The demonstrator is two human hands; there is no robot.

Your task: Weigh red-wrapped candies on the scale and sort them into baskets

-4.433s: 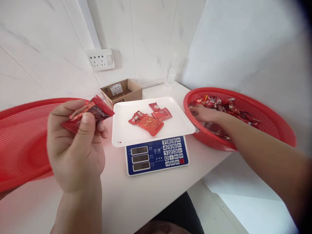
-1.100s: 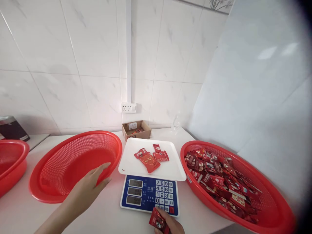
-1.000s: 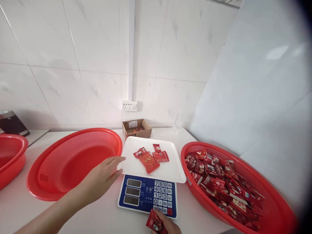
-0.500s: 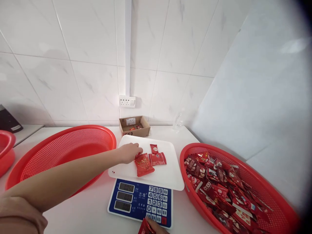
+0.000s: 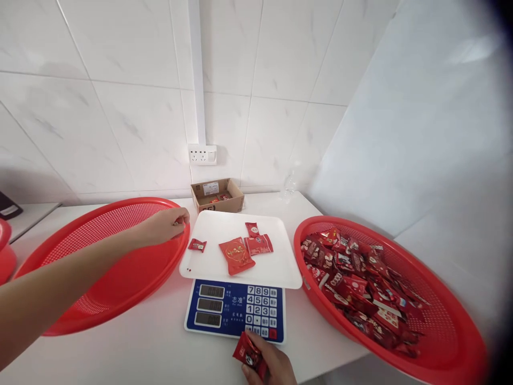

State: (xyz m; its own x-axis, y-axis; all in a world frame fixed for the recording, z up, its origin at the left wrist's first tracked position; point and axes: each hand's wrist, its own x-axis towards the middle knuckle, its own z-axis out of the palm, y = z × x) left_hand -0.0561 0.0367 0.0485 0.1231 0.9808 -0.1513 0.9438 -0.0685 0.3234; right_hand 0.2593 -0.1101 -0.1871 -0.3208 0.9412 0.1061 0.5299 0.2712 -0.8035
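Note:
My left hand (image 5: 166, 224) hovers over the rim of the left red basket (image 5: 120, 283), its fingers pinched together; what they hold, if anything, is hidden. A small red packet (image 5: 197, 245) lies near the left edge of the white tray (image 5: 224, 270), close to that hand. Three more red packets (image 5: 236, 255) sit mid-tray. The tray rests on a blue digital scale (image 5: 236, 310). At the bottom edge, in front of the scale, my right hand (image 5: 272, 369) grips a red packet (image 5: 248, 354).
A large red basket (image 5: 444, 347) on the right is heaped with several red packets. An open cardboard box (image 5: 216, 195) and a clear bottle (image 5: 288, 184) stand by the tiled wall below a socket (image 5: 202, 154). Part of another red basket (image 5: 4, 251) shows far left.
My left hand reached onto the tray among the packets, then drew back to the left basket's rim. One small packet now lies at the tray's left edge. My right hand kept its packet.

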